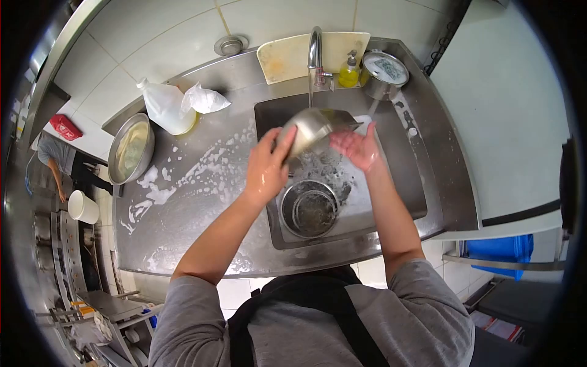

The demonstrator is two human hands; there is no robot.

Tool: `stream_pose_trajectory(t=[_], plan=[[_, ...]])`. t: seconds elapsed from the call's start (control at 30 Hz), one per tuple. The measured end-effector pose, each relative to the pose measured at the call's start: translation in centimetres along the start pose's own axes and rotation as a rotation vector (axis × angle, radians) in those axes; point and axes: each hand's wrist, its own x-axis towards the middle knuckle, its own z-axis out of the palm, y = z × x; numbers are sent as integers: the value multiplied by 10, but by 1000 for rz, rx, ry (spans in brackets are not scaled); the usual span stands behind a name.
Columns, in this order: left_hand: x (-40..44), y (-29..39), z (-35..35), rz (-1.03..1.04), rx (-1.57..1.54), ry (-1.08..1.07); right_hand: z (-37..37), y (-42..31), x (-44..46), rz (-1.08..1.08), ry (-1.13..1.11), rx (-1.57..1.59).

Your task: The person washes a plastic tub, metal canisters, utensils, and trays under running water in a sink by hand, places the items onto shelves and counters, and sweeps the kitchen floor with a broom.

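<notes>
My left hand [269, 164] grips a stainless steel container [312, 129], fingers and thumb round its near left side. The container is tilted over the sink [391, 177], its rim turned to the right, slightly blurred. My right hand [362, 148] is open and wet, fingers stretched toward that rim; whether they touch it I cannot tell. Water runs from the faucet [315, 55] behind the container and splashes below it. A round metal pot [310, 211] with water in it stands in the sink beneath my hands.
Suds lie on the steel counter [202, 226]. Around the sink are a metal bowl [143, 128], a plastic jug [170, 110], a white bag [205, 99], a cutting board [278, 58], a yellow soap bottle [350, 72] and a lidded pot [384, 73]. Another person [61, 156] stands far left.
</notes>
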Motion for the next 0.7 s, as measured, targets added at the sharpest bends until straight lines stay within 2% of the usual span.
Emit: stream_pose_trajectory(t=[0.03,0.1,0.13,0.23,0.3,0.37,0.4,0.47,0.5,0.63,0.67,0.7], plan=[[-7,2,2,7,-7,-7,1,-14,7,-40,-52,55],[-23,-2,12,289,144,-1,-1,-19,15,-86,-99,116],[-27,-6,17,353,221,-11,-3,-16,18,-115,-101,45],[-38,-22,27,457,287,12,-4,-12,15,-186,-144,-47],[-52,-44,34,502,325,-1,-9,-8,13,-165,-274,-53],[-65,-60,38,476,98,-142,-10,-8,16,-180,-293,-98],[-62,-56,36,472,102,-150,-13,-10,18,-201,-324,-137],[-55,-49,31,-36,41,76,-20,-12,22,-244,-324,-194],[-48,-56,33,-32,45,70,-25,-14,25,-244,-326,-185],[-3,-96,49,-1348,-1367,-187,-43,-15,31,-212,-378,-263],[1,-90,54,-1212,-1332,-174,-44,-15,31,-211,-384,-332],[3,-90,58,-1215,-1327,-171,-44,-15,33,-211,-392,-400]])
